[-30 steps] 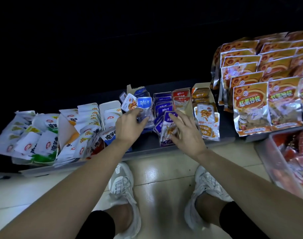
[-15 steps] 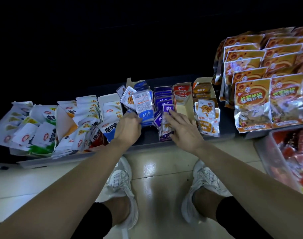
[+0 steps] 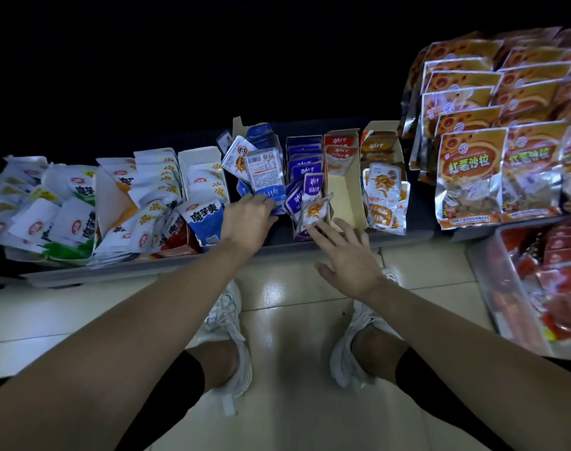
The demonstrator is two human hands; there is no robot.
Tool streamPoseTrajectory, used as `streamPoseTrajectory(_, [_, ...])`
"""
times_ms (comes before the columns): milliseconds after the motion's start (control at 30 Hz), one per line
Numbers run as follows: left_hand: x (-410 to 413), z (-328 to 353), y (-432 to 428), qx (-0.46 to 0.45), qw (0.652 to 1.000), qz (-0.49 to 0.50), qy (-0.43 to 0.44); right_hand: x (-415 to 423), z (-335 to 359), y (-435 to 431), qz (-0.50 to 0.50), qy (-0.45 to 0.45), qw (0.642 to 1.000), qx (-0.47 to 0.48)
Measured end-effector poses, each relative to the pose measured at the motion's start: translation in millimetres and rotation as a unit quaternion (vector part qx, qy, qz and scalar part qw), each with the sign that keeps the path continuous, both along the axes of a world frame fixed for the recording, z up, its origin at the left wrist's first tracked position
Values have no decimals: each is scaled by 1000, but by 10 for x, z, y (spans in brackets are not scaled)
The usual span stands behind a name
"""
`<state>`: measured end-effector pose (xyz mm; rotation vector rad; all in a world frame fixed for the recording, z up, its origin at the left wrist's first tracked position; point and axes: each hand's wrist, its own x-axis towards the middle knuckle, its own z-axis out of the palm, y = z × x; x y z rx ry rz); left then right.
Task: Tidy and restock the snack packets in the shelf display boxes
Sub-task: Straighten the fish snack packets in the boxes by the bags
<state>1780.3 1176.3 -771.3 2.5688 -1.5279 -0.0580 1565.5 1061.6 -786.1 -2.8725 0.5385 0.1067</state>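
A low dark shelf [image 3: 342,247] carries a row of cardboard display boxes. My left hand [image 3: 248,219] grips the bottom of a stack of blue packets [image 3: 266,177], which stands with its barcode side facing me in the blue box [image 3: 259,133]. My right hand [image 3: 346,255] is spread flat with straight fingers. Its fingertips are at the lower edge of a leaning purple packet [image 3: 313,206] at the front of the purple box [image 3: 303,151]. The red box [image 3: 342,193] shows bare cardboard with a few packets at the back. The orange box [image 3: 383,180] is full.
Jumbled white packets [image 3: 82,203] fill boxes on the left. Large orange bags [image 3: 469,170] stand in rows on the right. A clear bin of red packets [image 3: 557,281] sits at the lower right. My white shoes [image 3: 225,323] stand on tiled floor below the shelf edge.
My right hand has drawn back from the purple packets toward me, leaving them leaning in the box. My left hand has stayed low at the blue stack, now upright with the barcode side out.
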Motion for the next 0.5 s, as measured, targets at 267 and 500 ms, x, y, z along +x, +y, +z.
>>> streamPoseTrajectory(267, [75, -90, 11, 27, 999, -27, -25, 47, -19, -68, 0, 78, 997, 4])
streamPoseTrajectory(500, [-208, -187, 433, 15, 999, -38, 8, -60, 18, -65, 4, 69, 997, 18])
